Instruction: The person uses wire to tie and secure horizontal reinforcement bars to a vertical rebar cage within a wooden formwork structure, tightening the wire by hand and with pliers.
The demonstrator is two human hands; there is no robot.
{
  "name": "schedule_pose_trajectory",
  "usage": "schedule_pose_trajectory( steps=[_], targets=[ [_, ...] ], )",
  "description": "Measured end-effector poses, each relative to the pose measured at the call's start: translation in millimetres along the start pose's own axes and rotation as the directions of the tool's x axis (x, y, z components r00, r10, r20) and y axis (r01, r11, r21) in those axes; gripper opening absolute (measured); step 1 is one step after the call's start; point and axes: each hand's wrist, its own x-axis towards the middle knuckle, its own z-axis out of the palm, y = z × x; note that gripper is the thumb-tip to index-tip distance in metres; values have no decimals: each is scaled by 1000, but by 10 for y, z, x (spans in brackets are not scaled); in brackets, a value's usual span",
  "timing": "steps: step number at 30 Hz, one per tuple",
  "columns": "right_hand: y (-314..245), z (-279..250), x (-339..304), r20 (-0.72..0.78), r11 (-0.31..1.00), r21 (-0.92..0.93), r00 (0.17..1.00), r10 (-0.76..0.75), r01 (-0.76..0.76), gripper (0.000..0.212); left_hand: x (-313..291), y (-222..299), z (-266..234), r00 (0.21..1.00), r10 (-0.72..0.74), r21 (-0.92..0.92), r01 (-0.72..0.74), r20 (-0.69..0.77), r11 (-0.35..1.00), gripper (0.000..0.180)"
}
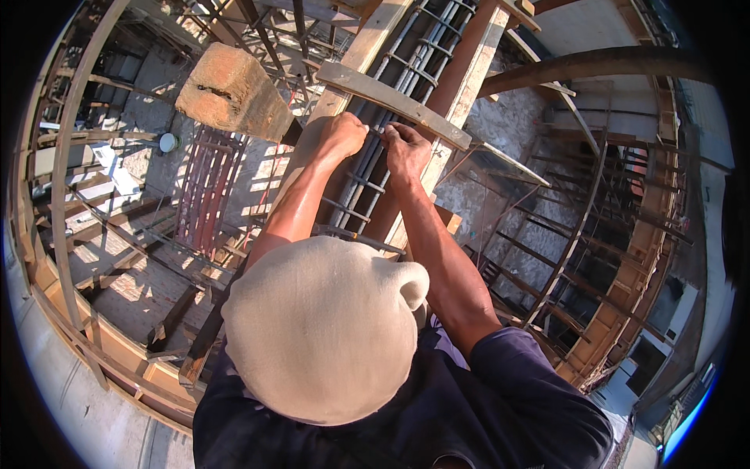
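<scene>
My left hand (344,137) is closed at the left side of a bundle of steel reinforcing bars (361,184). Just to its right, my right hand (407,150) has its fingers pinched together over the same bars. Whatever lies in the fingers of either hand is too small to make out. Bent steel stirrups (412,70) ring the bars at intervals. The bars run lengthwise inside a long wooden trough with side planks (469,74). Directly beyond my hands, a short board (394,104) lies across the trough from one side to the other.
A thick timber post end (226,90) rises left of my left hand. At the right, a dark curved beam (594,66) reaches toward the trough. Far below are a red slatted stack (207,191), a white bucket (168,143) and timber framing. A beige cap (320,328) covers the lower middle.
</scene>
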Motion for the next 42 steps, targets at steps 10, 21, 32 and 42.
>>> schedule_pose_trajectory(
  steps=[10, 21, 32, 42],
  targets=[
    [51, 0, -140, 166, 844, -349, 914, -370, 406, 20, 86, 221, -113, 995, 61, 21, -62, 74, 998, 16],
    [-55, -239, -58, 387, 794, -339, 844, -372, 505, 22, 180, 221, 8, 993, 61, -145, -45, 106, 988, 21],
    [-146, -235, 241, 525, 721, -421, 796, -301, 550, 22, -74, 333, -12, 973, 137, -352, -63, 187, 934, 19],
    [-66, -187, 556, 526, 893, -346, 848, -69, 287, 19, -426, -287, 325, 815, 464, -239, -555, -346, 797, 43]
  ],
)
